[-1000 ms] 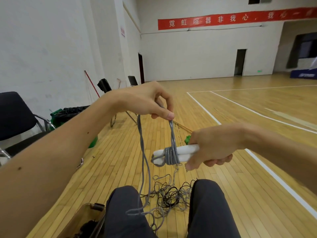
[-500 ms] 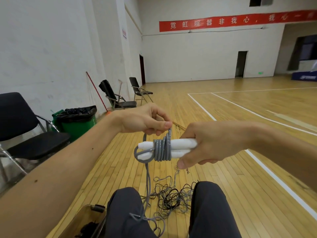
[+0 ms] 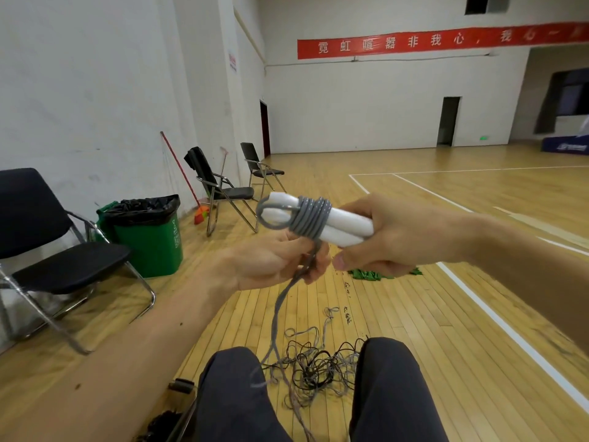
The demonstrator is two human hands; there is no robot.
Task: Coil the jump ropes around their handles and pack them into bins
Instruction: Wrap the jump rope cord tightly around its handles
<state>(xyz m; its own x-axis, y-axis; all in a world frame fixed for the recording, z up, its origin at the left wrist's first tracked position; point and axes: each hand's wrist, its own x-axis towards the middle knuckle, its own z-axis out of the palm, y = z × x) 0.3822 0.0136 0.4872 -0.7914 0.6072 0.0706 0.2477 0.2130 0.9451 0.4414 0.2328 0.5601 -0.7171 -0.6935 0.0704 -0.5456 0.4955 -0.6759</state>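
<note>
Winding step, partway. My right hand [image 3: 379, 240] grips white handles [image 3: 342, 223], up in air over knees [image 3: 385, 362]. Few turns of gray rope [image 3: 310, 218] round them. My left hand [image 3: 271, 263] below, fingers [image 3: 317, 267] curled round loose rope. Lots left in tangle [image 3: 318, 368] on floor. Next, I think: loop over top, pull snug.

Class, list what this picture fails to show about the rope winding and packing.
- Head view: bin, cut by the bottom edge and the leg; contents unclear.
- Far ends of the white handles, hidden in the right hand.
- The grey rope below the left hand, blurred.
- Rope count in the floor tangle: strands too thin.
</note>
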